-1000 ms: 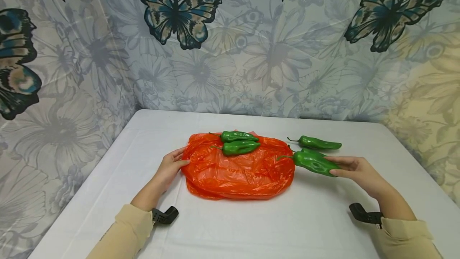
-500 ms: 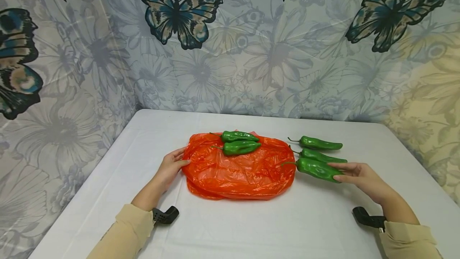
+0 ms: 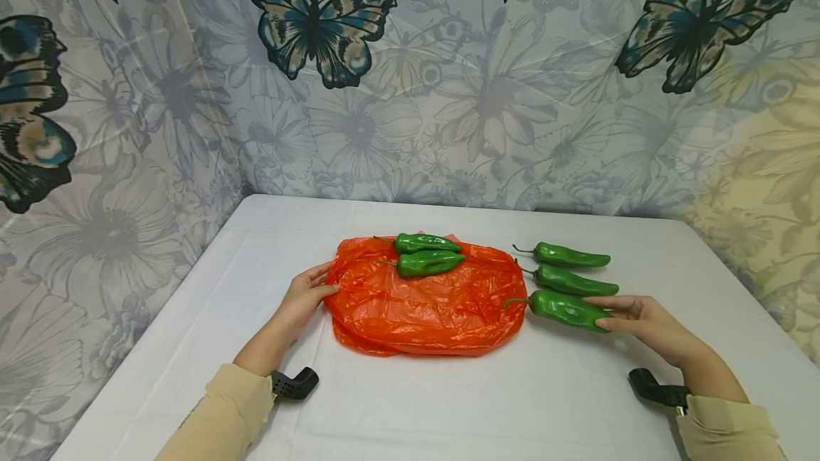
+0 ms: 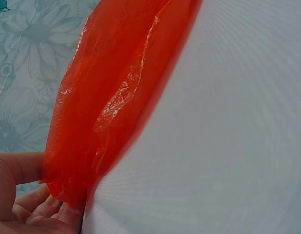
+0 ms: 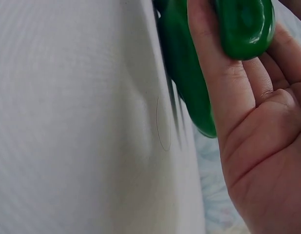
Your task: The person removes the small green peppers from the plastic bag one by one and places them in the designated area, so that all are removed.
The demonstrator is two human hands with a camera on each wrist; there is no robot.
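Note:
A red plastic bag point(image 3: 423, 315) lies flattened in the middle of the table. My left hand point(image 3: 304, 302) pinches its left edge, and in the left wrist view the thumb lies over the crumpled film point(image 4: 75, 161). On the bag's far part rest two green peppers, one pepper point(image 3: 428, 242) behind the other pepper point(image 3: 429, 263). My right hand point(image 3: 650, 326) grips the tip end of a green chili pepper point(image 3: 562, 308) between thumb and fingers, its stem reaching the bag's right edge. Just behind it lie a middle pepper point(image 3: 573, 279) and a back pepper point(image 3: 570, 255), roughly parallel.
A white cloth covers the table point(image 3: 461, 411). Butterfly-patterned fabric point(image 3: 410, 134) hangs behind and at the left. Black wrist mounts point(image 3: 296, 383) sit on both forearms. A thin dark hair point(image 5: 162, 131) shows in the right wrist view.
My right hand has moved the held pepper toward me and slightly right, away from the middle pepper, which is now uncovered. The left hand and the bag have stayed put.

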